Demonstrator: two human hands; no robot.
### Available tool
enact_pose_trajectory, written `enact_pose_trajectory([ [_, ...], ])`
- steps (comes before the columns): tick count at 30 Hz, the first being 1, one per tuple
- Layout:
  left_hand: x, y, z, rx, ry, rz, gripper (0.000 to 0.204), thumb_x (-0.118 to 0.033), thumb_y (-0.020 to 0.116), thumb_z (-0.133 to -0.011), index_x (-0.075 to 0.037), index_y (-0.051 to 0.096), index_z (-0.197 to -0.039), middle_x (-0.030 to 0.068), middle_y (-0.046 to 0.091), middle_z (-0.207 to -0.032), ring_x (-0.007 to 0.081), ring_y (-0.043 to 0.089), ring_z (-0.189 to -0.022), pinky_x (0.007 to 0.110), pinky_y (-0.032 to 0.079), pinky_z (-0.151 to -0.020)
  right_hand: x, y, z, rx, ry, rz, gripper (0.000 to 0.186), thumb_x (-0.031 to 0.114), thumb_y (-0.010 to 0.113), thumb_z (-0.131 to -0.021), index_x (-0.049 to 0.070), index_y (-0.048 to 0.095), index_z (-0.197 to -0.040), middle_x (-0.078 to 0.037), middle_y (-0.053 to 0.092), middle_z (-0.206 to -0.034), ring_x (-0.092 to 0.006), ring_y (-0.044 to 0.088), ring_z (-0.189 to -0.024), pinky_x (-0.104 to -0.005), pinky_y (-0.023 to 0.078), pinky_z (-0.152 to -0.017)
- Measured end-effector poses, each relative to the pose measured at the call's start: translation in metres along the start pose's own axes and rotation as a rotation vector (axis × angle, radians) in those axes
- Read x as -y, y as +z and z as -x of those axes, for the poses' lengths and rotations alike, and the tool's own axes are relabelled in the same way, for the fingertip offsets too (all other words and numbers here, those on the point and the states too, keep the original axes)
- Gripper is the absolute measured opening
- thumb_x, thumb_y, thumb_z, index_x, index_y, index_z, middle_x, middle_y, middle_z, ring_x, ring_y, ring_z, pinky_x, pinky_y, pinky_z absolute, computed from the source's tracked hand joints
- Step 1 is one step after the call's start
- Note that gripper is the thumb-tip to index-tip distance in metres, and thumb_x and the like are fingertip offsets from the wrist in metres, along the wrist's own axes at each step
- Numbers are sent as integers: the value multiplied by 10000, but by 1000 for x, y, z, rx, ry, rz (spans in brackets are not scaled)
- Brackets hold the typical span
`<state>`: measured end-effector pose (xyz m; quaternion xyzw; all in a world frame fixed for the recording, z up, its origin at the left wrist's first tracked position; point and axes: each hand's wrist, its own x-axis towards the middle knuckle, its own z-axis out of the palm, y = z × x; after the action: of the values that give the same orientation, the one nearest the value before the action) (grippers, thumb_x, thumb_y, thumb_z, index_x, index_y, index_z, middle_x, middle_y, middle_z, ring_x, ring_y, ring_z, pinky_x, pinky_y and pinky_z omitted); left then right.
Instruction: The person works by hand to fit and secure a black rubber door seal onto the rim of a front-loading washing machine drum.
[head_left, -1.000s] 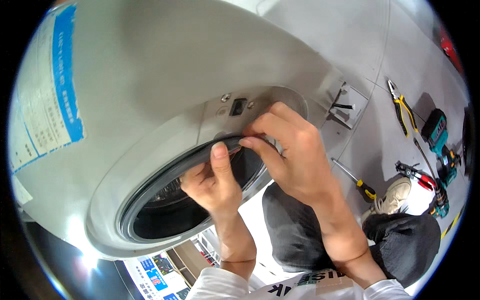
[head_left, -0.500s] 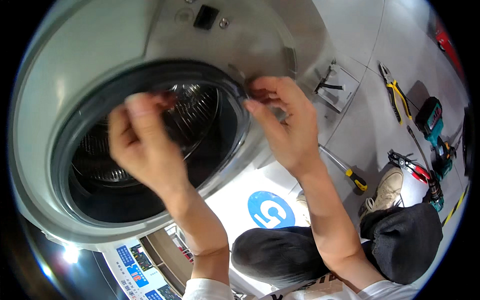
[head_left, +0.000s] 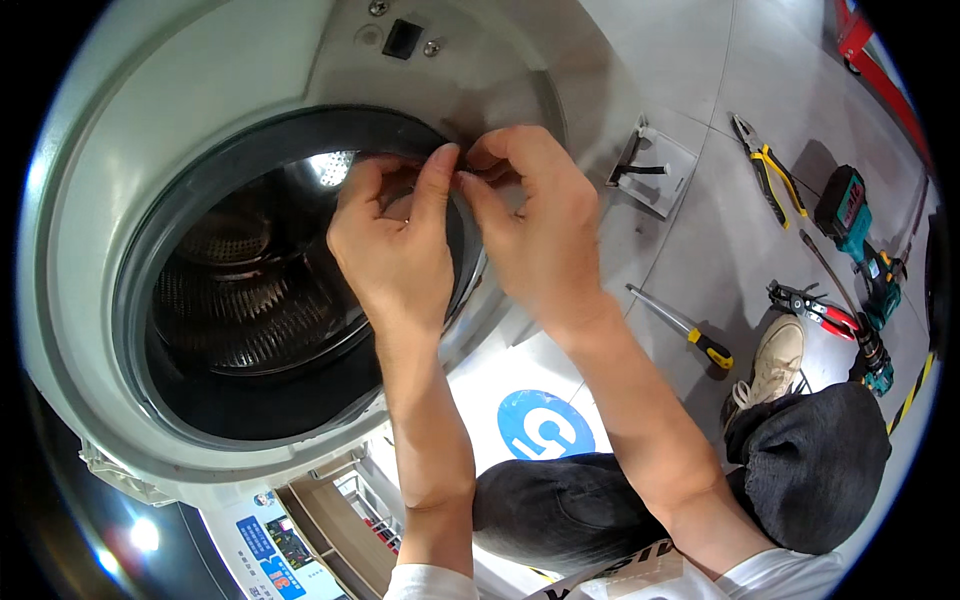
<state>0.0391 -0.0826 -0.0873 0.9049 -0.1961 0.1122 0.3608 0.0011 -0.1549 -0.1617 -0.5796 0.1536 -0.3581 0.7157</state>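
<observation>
A pale front-load washing machine (head_left: pixel 190 70) shows its round opening, ringed by a dark rubber door seal (head_left: pixel 300 128), with a perforated metal drum (head_left: pixel 225 300) inside. My left hand (head_left: pixel 398 230) pinches the seal at its upper right, thumb on the outside and fingers partly hidden inside the rim. Just right of it my right hand (head_left: pixel 530 220) also grips the seal's edge between curled fingers and thumb, close beside my left thumb. Above them are two screws and a small dark square fitting (head_left: pixel 402 40) on the front.
On the tiled floor at right lie pliers (head_left: pixel 768 170), a screwdriver (head_left: pixel 690 325), cordless drills (head_left: pixel 845 215), a red-handled tool (head_left: pixel 830 320) and a bracket (head_left: pixel 645 180). A red metal frame (head_left: pixel 870 60) stands top right. My dark-trousered knees (head_left: pixel 810 470) and a shoe are below.
The view has shifted, showing more drum and opening. My left hand moved away from the seal, then up and right onto it beside my right hand, which stayed at the rim.
</observation>
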Motion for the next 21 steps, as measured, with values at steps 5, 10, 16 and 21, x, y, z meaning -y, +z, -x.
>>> enact_pose_trajectory([
  [5, 18, -6, 1, 55, 11, 160, 169, -71, 753, -904, 61, 671, -971, 93, 711, -890, 116, 657, -826, 226, 506, -738, 0, 2, 2, -11, 53, -177, 159, -12, 701, -846, -8, 628, -987, -148, 611, -900, -298, 668, -802, -368, 525, -703],
  [10, 21, -7, 0, 79, -1, 224, 161, -40, 732, -921, 54, 657, -1028, 68, 701, -926, 112, 640, -855, 219, 491, -775, -4, 1, -6, 8, 6, -205, 127, 16, 699, -865, -16, 639, -972, -138, 626, -909, -266, 668, -787, -341, 526, -706],
  [16, 36, -5, -1, 49, -43, 400, 191, -80, 744, -928, 36, 643, -1041, 49, 688, -935, 97, 613, -860, 222, 474, -798, -2, -1, -12, 122, 284, -456, 157, 56, 721, -865, -38, 651, -970, -112, 675, -853, -202, 657, -780, -307, 527, -742],
  [21, 43, -3, -1, 58, -59, 485, 155, -98, 735, -940, 3, 650, -1021, -2, 628, -897, 69, 540, -829, 207, 432, -815, -4, -3, -17, 132, 371, -544, 142, 56, 737, -855, -44, 699, -947, -109, 688, -858, -183, 661, -791, -306, 529, -761],
])
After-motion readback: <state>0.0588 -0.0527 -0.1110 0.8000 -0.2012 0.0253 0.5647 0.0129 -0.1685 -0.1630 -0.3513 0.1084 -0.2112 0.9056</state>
